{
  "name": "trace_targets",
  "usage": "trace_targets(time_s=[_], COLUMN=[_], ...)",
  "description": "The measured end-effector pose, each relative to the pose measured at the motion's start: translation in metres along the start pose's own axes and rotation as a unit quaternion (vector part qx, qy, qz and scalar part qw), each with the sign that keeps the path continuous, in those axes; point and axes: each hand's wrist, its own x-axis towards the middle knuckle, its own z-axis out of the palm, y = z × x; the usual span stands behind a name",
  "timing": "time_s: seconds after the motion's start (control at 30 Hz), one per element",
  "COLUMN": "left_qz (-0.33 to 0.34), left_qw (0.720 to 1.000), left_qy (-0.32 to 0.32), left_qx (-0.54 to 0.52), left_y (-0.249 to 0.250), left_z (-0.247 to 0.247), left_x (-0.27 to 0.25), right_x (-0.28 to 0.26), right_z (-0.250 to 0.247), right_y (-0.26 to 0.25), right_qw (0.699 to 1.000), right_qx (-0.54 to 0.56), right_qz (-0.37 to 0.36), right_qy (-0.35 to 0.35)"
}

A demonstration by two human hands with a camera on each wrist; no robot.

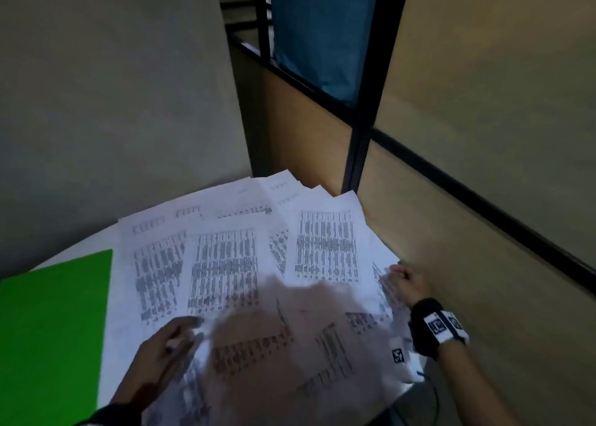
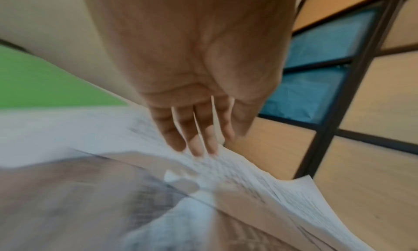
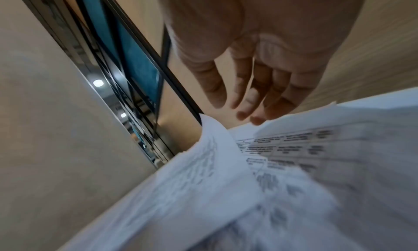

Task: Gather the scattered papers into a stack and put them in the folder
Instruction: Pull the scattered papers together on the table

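Note:
Several printed sheets of paper (image 1: 225,264) lie fanned and overlapping on a white round table (image 1: 96,243). A green folder (image 1: 54,329) lies flat at the table's left, beside the papers. My left hand (image 1: 190,329) is at the near left of the spread. In the left wrist view its straight fingers (image 2: 199,144) touch the top of the papers (image 2: 237,169), with the folder (image 2: 45,81) behind. My right hand (image 1: 403,280) is at the right edge of the spread. In the right wrist view its relaxed fingers (image 3: 244,108) hang just over the curled paper edge (image 3: 212,138). The nearest sheets are blurred.
A grey partition wall (image 1: 113,103) stands behind the table. A black metal frame (image 1: 364,119) with a blue panel (image 1: 316,32) and wooden panels (image 1: 483,232) closes off the right side, close to the table's edge.

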Motion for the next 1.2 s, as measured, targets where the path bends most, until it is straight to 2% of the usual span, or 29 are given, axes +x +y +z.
trace_targets(time_s=[0.07, 0.17, 0.27, 0.37, 0.47, 0.57, 0.67, 0.77, 0.83, 0.93, 1.03, 1.2], left_qz=[-0.036, -0.048, -0.106, -0.181, -0.209, -0.215, -0.231, -0.265, -0.277, -0.308, -0.301, -0.237], left_qw=[0.999, 0.998, 0.983, 0.964, 0.951, 0.946, 0.937, 0.942, 0.941, 0.917, 0.911, 0.931], left_qy=[0.015, 0.014, 0.081, 0.120, 0.136, 0.139, 0.138, 0.158, 0.155, 0.143, 0.147, 0.077], left_qx=[-0.022, 0.038, 0.129, 0.151, 0.183, 0.199, 0.221, 0.134, 0.114, 0.210, 0.240, 0.269], left_y=[0.009, -0.004, -0.009, -0.001, 0.000, -0.001, -0.004, -0.004, -0.006, -0.007, -0.008, -0.012], left_z=[0.012, 0.032, 0.045, 0.049, 0.043, 0.036, 0.032, 0.033, 0.034, 0.038, 0.046, 0.065], left_x=[0.018, 0.050, 0.070, 0.078, 0.084, 0.091, 0.098, 0.103, 0.106, 0.104, 0.095, 0.089], right_x=[0.019, 0.047, 0.064, 0.074, 0.074, 0.064, 0.050, 0.035, 0.030, 0.027, 0.030, 0.021], right_z=[0.004, 0.020, 0.040, 0.056, 0.071, 0.088, 0.105, 0.118, 0.128, 0.135, 0.129, 0.139], right_y=[-0.006, -0.018, -0.030, -0.041, -0.050, -0.054, -0.046, -0.040, -0.032, -0.026, -0.037, -0.038], right_qw=[1.000, 0.999, 0.995, 0.990, 0.982, 0.959, 0.946, 0.938, 0.933, 0.933, 0.933, 0.937], right_qx=[-0.008, -0.035, -0.085, -0.137, -0.181, -0.265, -0.287, -0.296, -0.301, -0.296, -0.281, -0.268], right_qz=[0.007, 0.020, 0.010, -0.010, -0.018, -0.048, -0.077, -0.101, -0.116, -0.160, -0.195, -0.176], right_qy=[0.009, -0.022, -0.042, -0.030, -0.045, -0.086, -0.126, -0.152, -0.160, -0.129, -0.110, -0.141])
